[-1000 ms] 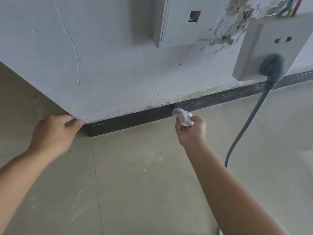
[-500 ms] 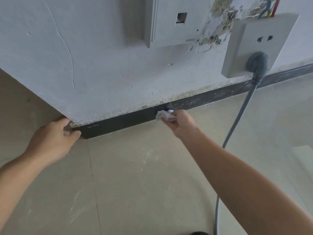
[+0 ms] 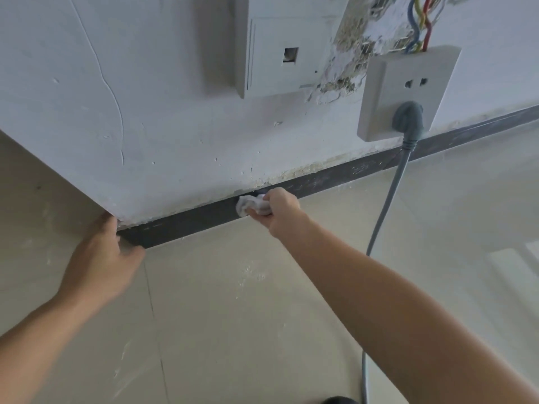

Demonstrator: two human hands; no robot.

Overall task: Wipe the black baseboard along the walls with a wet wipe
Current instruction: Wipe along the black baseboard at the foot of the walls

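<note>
Right hand (image 3: 280, 212) is closed around a crumpled white wet wipe (image 3: 250, 206), fingers pinching it and pressing it against the black baseboard (image 3: 192, 221) about midway along the visible strip. Baseboard runs along the foot of the white wall (image 3: 145, 112), from the wall's corner at left up toward the right edge. Left of the wipe it looks dark and clean; right of it, dusty with pale streaks.

Left hand (image 3: 100, 258) is at the wall's corner, fingers loosely together, thumb touching the end of the baseboard, holding nothing.

Grey plug (image 3: 408, 118) sits in a white socket (image 3: 408, 83) above the baseboard. Its cable (image 3: 388, 199) hangs down across the strip to the beige tile floor (image 3: 233, 316).
</note>
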